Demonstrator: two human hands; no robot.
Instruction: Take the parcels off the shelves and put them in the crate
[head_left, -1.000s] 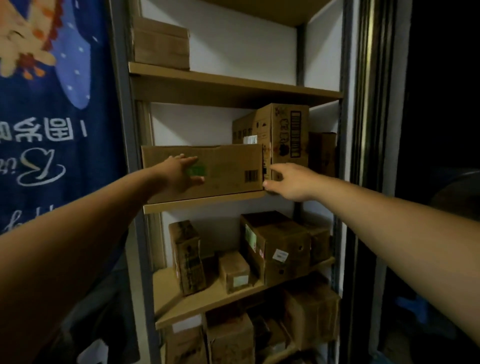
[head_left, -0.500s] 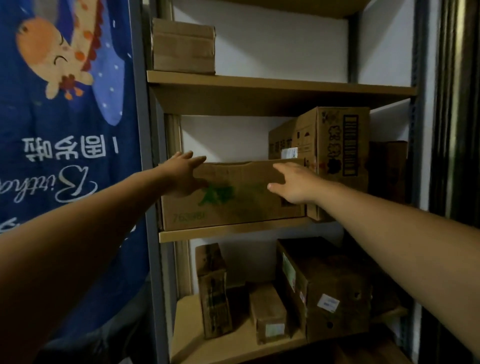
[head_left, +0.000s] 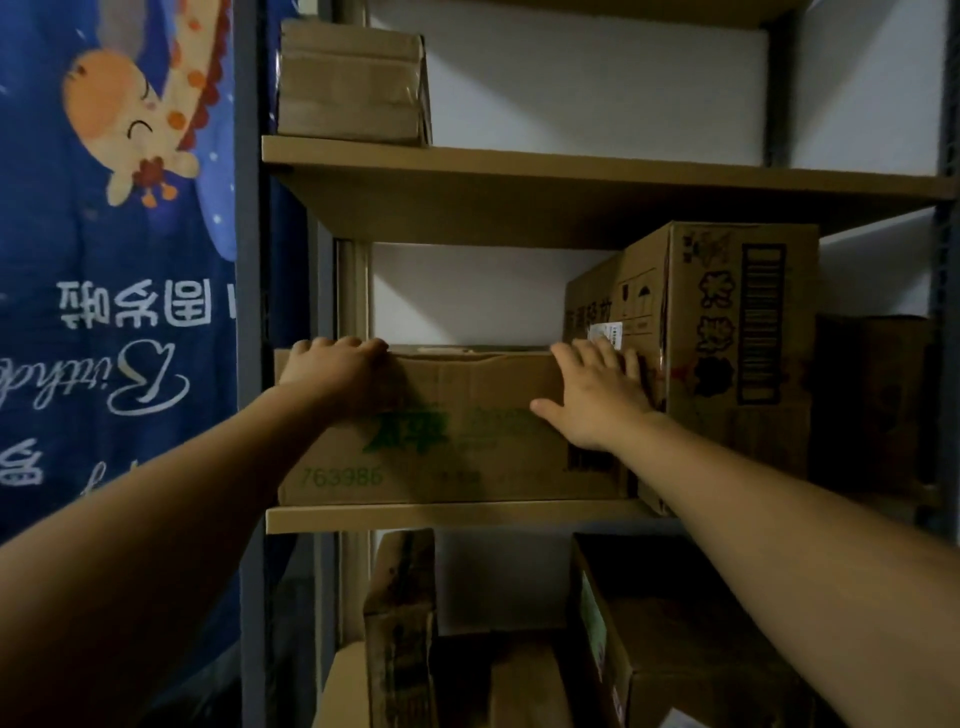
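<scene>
Brown cardboard is under both hands. The left hand (head_left: 337, 371) has its fingers bent over the top front edge of the wide flat box (head_left: 467, 441), close to the box's left end. The right hand (head_left: 592, 395) lies on the front of the same box near its right end, with the thumb stuck out to the side and the fingers fairly straight, their tips reaching the top edge. The hands are well apart, one at each end. The box sits on the middle shelf (head_left: 452, 517), straight ahead of the person and about as high as the hands. Its long side runs left to right along the shelf, so both hands are about as near to it as each other. I think the next move is to slide it forward, toward the person, off the shelf. Its right end touches a tall printed box (head_left: 727, 353), so it may rub there. A small box (head_left: 353, 83) sits on the shelf above. More boxes (head_left: 675, 649) stand on the shelf below. A blue cloth with a giraffe (head_left: 130, 234) hangs to the left. The crate cannot be seen.
</scene>
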